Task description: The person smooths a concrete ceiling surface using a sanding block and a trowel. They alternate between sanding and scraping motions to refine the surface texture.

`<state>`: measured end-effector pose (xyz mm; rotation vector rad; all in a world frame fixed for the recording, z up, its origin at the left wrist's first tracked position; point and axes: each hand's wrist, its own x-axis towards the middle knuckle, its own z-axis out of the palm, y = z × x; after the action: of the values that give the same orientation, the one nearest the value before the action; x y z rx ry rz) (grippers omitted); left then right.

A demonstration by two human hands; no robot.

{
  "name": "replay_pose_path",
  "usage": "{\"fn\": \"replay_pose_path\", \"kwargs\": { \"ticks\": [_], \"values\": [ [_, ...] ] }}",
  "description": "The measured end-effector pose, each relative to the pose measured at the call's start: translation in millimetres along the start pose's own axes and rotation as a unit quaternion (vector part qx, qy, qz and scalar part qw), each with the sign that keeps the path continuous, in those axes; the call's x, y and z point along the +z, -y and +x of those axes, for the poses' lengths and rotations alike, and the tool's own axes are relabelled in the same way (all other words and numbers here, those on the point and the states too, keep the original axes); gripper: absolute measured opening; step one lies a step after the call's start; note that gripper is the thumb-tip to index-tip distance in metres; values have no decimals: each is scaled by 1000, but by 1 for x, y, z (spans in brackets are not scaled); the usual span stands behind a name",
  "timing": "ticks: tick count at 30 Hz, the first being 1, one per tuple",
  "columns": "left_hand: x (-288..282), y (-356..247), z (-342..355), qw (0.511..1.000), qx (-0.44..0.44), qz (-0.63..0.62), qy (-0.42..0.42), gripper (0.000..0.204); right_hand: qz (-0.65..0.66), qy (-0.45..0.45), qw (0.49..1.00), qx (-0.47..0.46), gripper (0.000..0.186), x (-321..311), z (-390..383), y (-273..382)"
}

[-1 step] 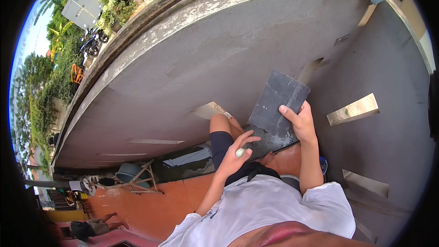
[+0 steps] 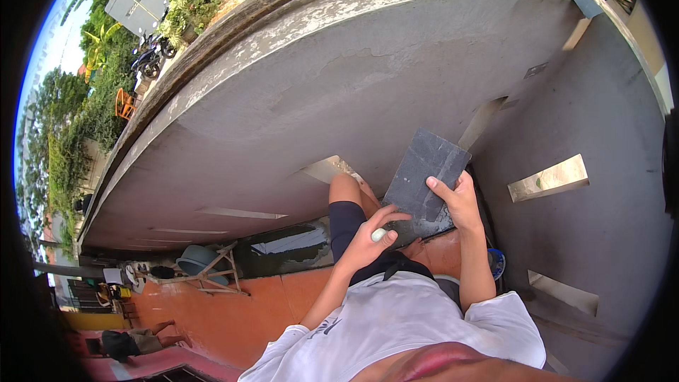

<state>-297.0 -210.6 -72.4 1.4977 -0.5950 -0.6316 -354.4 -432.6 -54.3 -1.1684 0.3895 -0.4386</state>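
My right hand [image 2: 455, 198] grips a dark grey rectangular slab [image 2: 424, 170] by its right side, with the thumb across its face. My left hand [image 2: 375, 237], below and left of the slab, holds a small pale rounded object [image 2: 379, 233], perhaps a handle, against the thumb; its upper fingers reach loosely toward the slab's lower edge. Whether anything extends from the pale object is hidden. Behind the slab's lower part lies wet grey material [image 2: 439, 225] at the foot of the wall. My bent knee [image 2: 345, 187] is beside the left hand.
A grey wall [image 2: 339, 99] with slots meets a side wall [image 2: 615, 226] at right. Left are a water-filled channel [image 2: 283, 249], a wooden frame with a grey tub [image 2: 199, 260], and another person [image 2: 141, 339] on the orange floor [image 2: 276, 311]. A blue container [image 2: 496, 262] sits right.
The slab and my right hand are a little lower in the picture, with the slab's top shifted left. The surroundings have shifted slightly with the camera.
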Motion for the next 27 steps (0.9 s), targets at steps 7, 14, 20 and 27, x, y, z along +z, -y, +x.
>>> {"fn": "replay_pose_path", "kwargs": {
  "ticks": [7, 14, 20, 27],
  "values": [
    [2, 0, 17, 995, -10, 94, 14, 53, 60, 19, 998, 4, 46, -18, -47, -67],
    [1, -137, 73, 987, 141, 26, -66, 49, -37, -21, 996, -77, 36, -43, -52, -27],
    [-19, -187, 90, 954, 220, -145, -139, 39, -54, -98, 993, -47, 31, -73, -68, -50],
    [-83, -208, 79, 927, 205, -208, -236, 23, -44, -112, 993, -17, 29, -64, -86, -80]
  ]
}}
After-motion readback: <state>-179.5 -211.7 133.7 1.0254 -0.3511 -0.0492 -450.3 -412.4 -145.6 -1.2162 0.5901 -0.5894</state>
